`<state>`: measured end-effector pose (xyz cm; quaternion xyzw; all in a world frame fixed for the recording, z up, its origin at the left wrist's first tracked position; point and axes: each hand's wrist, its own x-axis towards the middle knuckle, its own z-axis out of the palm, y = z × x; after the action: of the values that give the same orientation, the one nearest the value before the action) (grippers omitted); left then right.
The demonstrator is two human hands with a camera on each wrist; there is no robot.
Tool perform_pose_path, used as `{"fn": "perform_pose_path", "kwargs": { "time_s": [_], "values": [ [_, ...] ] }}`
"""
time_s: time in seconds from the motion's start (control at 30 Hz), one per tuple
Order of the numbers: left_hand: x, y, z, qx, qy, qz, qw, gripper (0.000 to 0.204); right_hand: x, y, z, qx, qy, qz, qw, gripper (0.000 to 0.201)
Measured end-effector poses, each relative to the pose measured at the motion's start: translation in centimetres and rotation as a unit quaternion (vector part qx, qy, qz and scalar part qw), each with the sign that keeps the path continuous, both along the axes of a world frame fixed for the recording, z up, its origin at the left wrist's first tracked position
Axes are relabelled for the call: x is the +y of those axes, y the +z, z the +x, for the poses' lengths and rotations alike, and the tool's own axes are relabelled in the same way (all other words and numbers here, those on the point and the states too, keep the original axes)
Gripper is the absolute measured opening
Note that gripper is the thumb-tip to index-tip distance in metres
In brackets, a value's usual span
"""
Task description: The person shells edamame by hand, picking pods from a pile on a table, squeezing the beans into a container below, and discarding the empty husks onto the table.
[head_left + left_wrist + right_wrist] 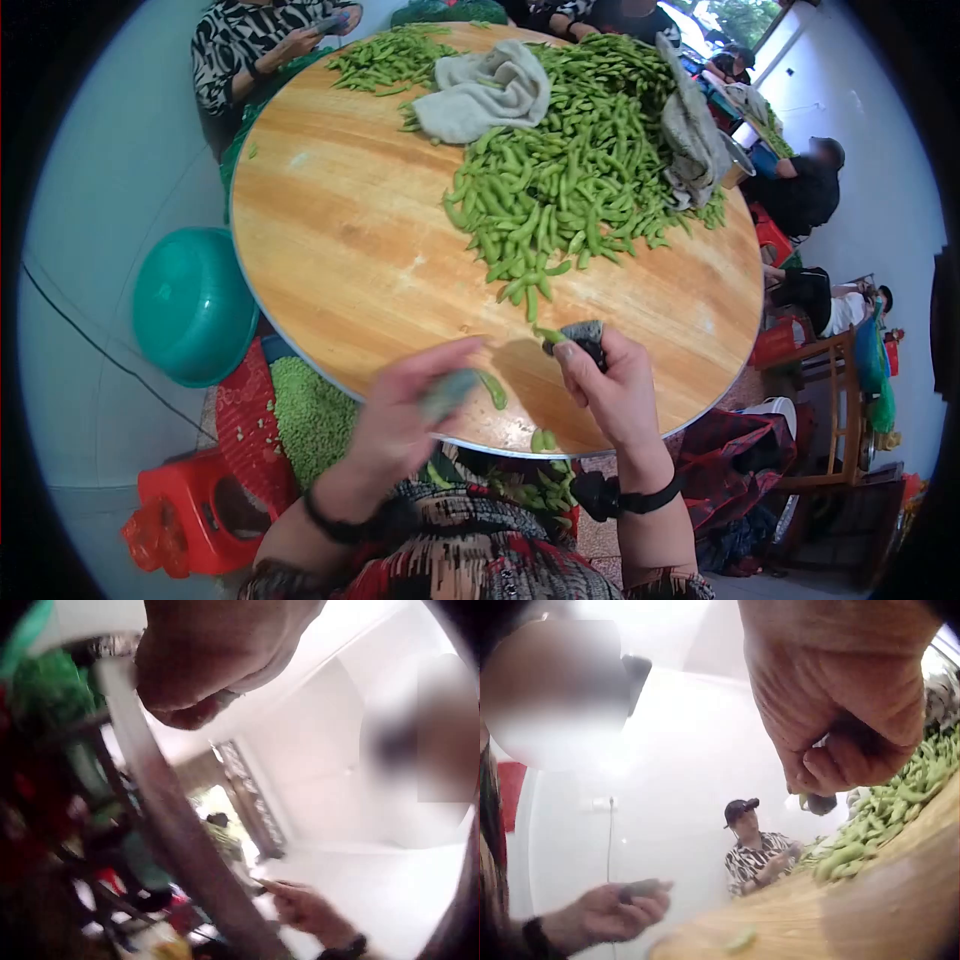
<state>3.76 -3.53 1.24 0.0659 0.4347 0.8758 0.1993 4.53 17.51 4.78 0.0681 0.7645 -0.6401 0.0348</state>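
My right hand (pixel 618 390) pinches a green pod (pixel 548 334) between thumb and fingers, with a dark covering (pixel 585 342) at the fingertips. Blurred, my left hand (pixel 405 412) hovers over the table's near edge, a grey-green covering (pixel 448 394) at its fingers and no pod visibly gripped. Between the hands is a single pod (pixel 495 390). The right wrist view shows my right hand (pixel 840 705) with curled fingers and my left hand (pixel 615 919) apart from it. Beyond them lies a heap of pods (pixel 570 170) on the round wooden table (pixel 340 240).
Grey cloths (pixel 485 90) lie by the heap. Two pods (pixel 543 440) sit at the near edge. Left of the table are a teal basin (pixel 195 305), shelled beans (pixel 310 420) and a red stool (pixel 200 510). A person in a patterned top (pixel 235 50) sits across.
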Motion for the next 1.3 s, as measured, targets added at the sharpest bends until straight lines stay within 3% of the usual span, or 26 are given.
{"fn": "perform_pose_path", "kwargs": {
  "time_s": [0.03,0.1,0.17,0.27,0.33,0.53,0.67,0.73,0.77,0.83,0.87,0.9,0.93,0.97,1.0,1.1,1.13,1.17,1.23,1.3],
  "values": [
    [2.2,1.0,-0.4,-0.083,-0.046,-0.043,0.995,0.035,-0.4,-0.3,0.7,-0.007,0.009,-0.009,1.0,0.014],
    [4.8,-0.1,-0.7,-0.098,-0.083,0.071,0.989,0.028,-1.1,-1.3,1.6,0.089,0.001,0.044,0.995,0.012],
    [6.2,-0.9,-0.5,-0.151,-0.051,0.156,0.975,0.021,-1.6,-0.6,2.3,0.045,-0.025,-0.031,0.998,0.013],
    [6.4,-1.2,-0.5,-0.173,-0.02,0.142,0.974,0.02,-0.5,-0.2,2.5,-0.044,0.019,-0.097,0.994,0.017],
    [6.3,-1.8,-0.8,-0.106,-0.038,0.113,0.987,0.019,-0.2,0.1,2.6,-0.063,0.054,-0.185,0.979,0.021],
    [6.8,-2.0,-1.5,0.05,0.044,-0.068,0.995,0.016,0.4,-0.7,1.9,-0.113,0.06,-0.191,0.973,0.02],
    [6.7,-1.9,-1.8,0.081,0.039,-0.039,0.995,0.016,0.1,-1.6,1.5,-0.104,0.026,-0.232,0.967,0.019],
    [6.4,-2.2,-2.4,0.121,-0.044,0.049,0.99,0.018,0.3,-1.3,1.8,-0.175,0.036,-0.404,0.897,0.02],
    [6.3,-2.5,-2.5,0.118,-0.043,0.049,0.991,0.018,0.3,-1.3,2.0,-0.178,0.036,-0.404,0.896,0.02],
    [6.3,-2.8,-2.7,0.125,-0.126,0.153,0.972,0.019,0.1,-1.3,2.4,-0.194,0.073,-0.516,0.831,0.023],
    [6.2,-2.3,-2.7,0.123,-0.125,0.154,0.972,0.019,0.1,-1.3,2.5,-0.176,0.081,-0.504,0.842,0.023],
    [6.1,-1.3,-2.5,0.112,-0.114,0.083,0.984,0.019,0.1,-1.5,2.5,-0.179,0.08,-0.504,0.841,0.023],
    [6.0,-0.9,-2.4,0.101,-0.103,0.011,0.989,0.02,0.2,-1.6,2.4,-0.123,0.046,-0.364,0.922,0.021],
    [6.2,-1.0,-2.1,0.098,-0.101,0.012,0.99,0.02,0.1,-1.7,2.2,-0.065,0.012,-0.213,0.975,0.02],
    [6.6,-1.2,-1.8,0.068,-0.07,0.015,0.995,0.021,-0.7,-1.0,2.0,-0.029,-0.002,-0.116,0.993,0.017],
    [6.4,-1.7,-1.9,0.035,-0.025,-0.069,0.997,0.025,-0.7,-1.4,2.0,-0.031,-0.013,-0.044,0.998,0.016],
    [6.5,-1.8,-1.9,0.085,0.002,-0.096,0.992,0.024,-0.6,-1.5,1.7,-0.049,-0.017,-0.127,0.991,0.015],
    [6.6,-1.8,-1.9,0.137,0.028,-0.124,0.982,0.024,-0.5,-1.6,1.4,-0.051,-0.016,-0.129,0.99,0.015],
    [6.5,-0.9,-1.8,0.153,0.047,-0.143,0.977,0.026,-0.2,-1.9,1.2,-0.096,-0.058,-0.279,0.954,0.014],
    [6.2,-0.1,-1.8,0.238,0.092,-0.244,0.935,0.028,-0.4,-2.4,1.4,-0.09,-0.05,-0.276,0.956,0.012]
  ]
}}
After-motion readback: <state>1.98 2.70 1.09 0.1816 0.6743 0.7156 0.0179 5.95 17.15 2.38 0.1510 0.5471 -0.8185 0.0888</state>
